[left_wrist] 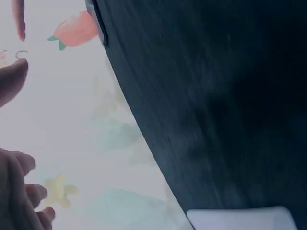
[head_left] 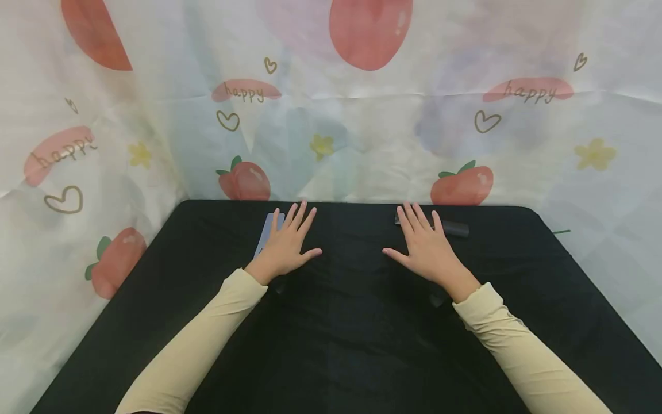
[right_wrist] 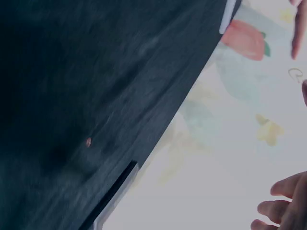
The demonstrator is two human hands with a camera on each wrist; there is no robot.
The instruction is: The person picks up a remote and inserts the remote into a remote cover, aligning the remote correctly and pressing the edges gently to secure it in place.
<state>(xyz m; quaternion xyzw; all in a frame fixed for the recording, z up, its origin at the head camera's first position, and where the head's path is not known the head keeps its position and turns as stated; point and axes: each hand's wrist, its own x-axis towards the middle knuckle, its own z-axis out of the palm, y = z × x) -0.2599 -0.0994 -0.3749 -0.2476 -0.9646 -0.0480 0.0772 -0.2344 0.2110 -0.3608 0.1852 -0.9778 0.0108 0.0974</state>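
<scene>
Left hand, right hand: fingers spread straight, nothing gripped | pale slab: partly hidden by left hand, table's 11 o'clock, long axis 7-to-1 | dark bar: partly hidden by right hand, 1 o'clock, long axis roughly 9-to-3 | spaced apart, presumably for reach by either hand

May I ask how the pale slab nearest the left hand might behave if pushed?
The slab is probably stiff, since its visible edges run straight. It looks thin and flat, so it would likely slide over the black cloth rather than roll or tip.
</scene>
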